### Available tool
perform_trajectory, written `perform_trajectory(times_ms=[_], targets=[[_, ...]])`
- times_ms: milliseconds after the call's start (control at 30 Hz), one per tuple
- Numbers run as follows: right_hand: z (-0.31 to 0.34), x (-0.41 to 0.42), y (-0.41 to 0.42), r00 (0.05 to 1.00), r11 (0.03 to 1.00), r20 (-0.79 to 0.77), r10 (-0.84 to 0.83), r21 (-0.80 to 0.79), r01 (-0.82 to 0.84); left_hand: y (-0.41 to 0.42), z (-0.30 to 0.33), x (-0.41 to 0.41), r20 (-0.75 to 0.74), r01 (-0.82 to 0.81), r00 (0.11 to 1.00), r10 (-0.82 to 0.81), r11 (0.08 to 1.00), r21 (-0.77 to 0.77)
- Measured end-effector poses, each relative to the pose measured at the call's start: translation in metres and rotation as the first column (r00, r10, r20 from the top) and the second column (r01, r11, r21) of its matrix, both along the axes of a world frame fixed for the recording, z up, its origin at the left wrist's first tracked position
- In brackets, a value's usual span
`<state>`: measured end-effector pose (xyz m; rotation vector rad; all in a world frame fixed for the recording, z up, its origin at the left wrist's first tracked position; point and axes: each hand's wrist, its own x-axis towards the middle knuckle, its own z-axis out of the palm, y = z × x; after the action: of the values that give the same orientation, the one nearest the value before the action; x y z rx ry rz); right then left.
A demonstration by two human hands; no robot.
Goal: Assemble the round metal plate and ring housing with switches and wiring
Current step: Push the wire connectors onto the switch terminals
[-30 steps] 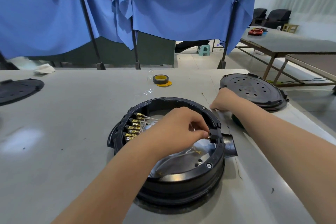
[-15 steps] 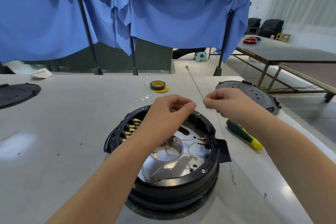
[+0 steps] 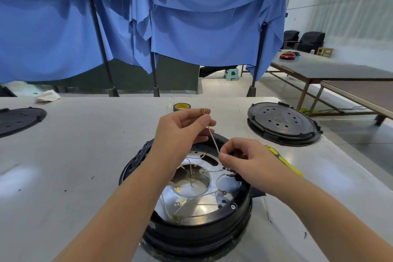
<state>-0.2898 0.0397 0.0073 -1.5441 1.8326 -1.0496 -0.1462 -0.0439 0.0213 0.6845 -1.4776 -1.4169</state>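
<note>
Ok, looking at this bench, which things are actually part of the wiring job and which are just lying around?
In the job:
- white wire, pinched by left hand and right hand
- black ring housing
- round metal plate with its wiring
- screwdriver, possibly

Lying about:
- tape roll
- black perforated covers, right and far left
- crumpled cloth

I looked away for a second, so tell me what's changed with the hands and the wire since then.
The left hand left the terminal on the housing rim and rose to take a grip on the wire near its brass end. The right hand came back from the table beside the housing, bringing the wire, and now pinches its lower part above the plate. Housing, tape, screwdriver and lid stayed put.
</note>
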Motion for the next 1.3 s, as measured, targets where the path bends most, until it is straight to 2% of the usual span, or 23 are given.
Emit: perform_trajectory(times_ms=[100, 200, 333, 500, 633, 767, 933, 1033, 1133, 1300], targets=[[0.000, 0.000, -0.001, 1.000, 1.000, -0.028, 0.000, -0.019, -0.001, 0.001, 0.000, -0.001, 0.020, -0.011, 1.000, 0.011, 1.000, -0.025], [0.001, -0.002, -0.002, 0.996, 0.988, 0.041, -0.081, -0.129, 0.085, 0.001, 0.000, 0.000, 0.033, -0.037, 0.999, 0.039, 0.998, -0.057], [0.010, -0.004, 0.002, 0.981, 0.944, 0.173, -0.086, -0.302, 0.136, 0.004, -0.003, -0.003, 0.180, -0.062, 0.977, 0.118, 0.955, -0.289], [0.013, -0.007, 0.005, 0.989, 0.913, 0.139, -0.051, -0.396, 0.102, 0.010, -0.010, -0.008, 0.357, 0.039, 0.920, 0.164, 0.866, -0.498], [0.009, -0.011, 0.003, 0.995, 0.915, -0.034, -0.093, -0.398, 0.072, 0.010, -0.012, -0.008, 0.433, 0.103, 0.889, 0.149, 0.856, -0.506], [0.004, -0.015, 0.000, 0.995, 0.921, -0.056, -0.081, -0.385, 0.053, 0.008, -0.013, -0.008, 0.453, 0.119, 0.879, 0.151, 0.850, -0.514], [-0.013, -0.020, -0.009, 0.983, 0.905, 0.093, -0.158, -0.385, 0.182, 0.008, -0.017, -0.009, 0.530, 0.188, 0.842, 0.100, 0.866, -0.463], [-0.033, -0.019, -0.016, 0.955, 0.903, 0.190, -0.226, -0.327, 0.279, 0.009, -0.020, -0.011, 0.658, 0.292, 0.745, 0.110, 0.833, -0.470], [-0.047, -0.018, -0.019, 0.945, 0.925, 0.251, -0.209, -0.262, 0.274, 0.012, -0.022, -0.012, 0.740, 0.354, 0.658, 0.138, 0.811, -0.466], [-0.052, -0.020, -0.017, 0.938, 0.926, 0.300, -0.172, -0.274, 0.258, 0.011, -0.024, -0.013, 0.780, 0.386, 0.612, 0.131, 0.811, -0.439]])
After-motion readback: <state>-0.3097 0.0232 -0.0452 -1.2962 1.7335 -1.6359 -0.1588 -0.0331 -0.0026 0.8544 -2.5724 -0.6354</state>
